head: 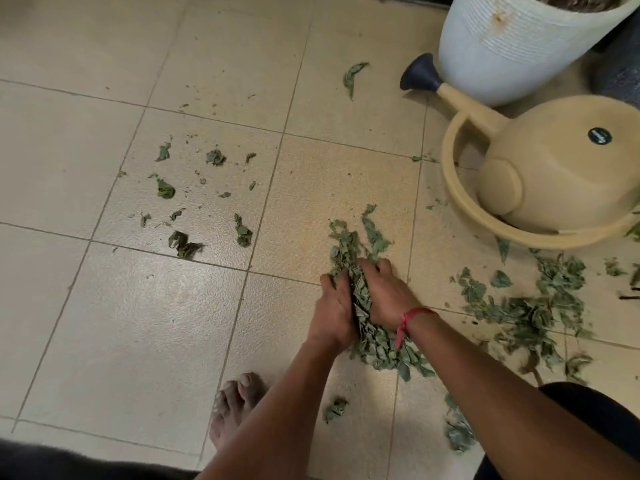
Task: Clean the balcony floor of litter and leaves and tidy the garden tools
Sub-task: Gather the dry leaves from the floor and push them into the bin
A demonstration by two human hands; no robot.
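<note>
A heap of dry green leaves [356,251] lies on the beige tiled floor [173,323]. My left hand [334,311] and my right hand [388,294] press together from both sides around the heap, with leaves squeezed between the palms. A red thread is tied round my right wrist. Loose leaf scraps [183,244] are scattered over the tiles to the left. A second spread of leaves [530,313] lies to the right. A beige watering can [561,171] with a dark spout head lies on its side at the upper right.
A large white ribbed planter [512,53] stands behind the watering can at the top right. My bare foot [235,407] rests on the tile near the bottom centre. A dark object sits at the far right edge beside the planter.
</note>
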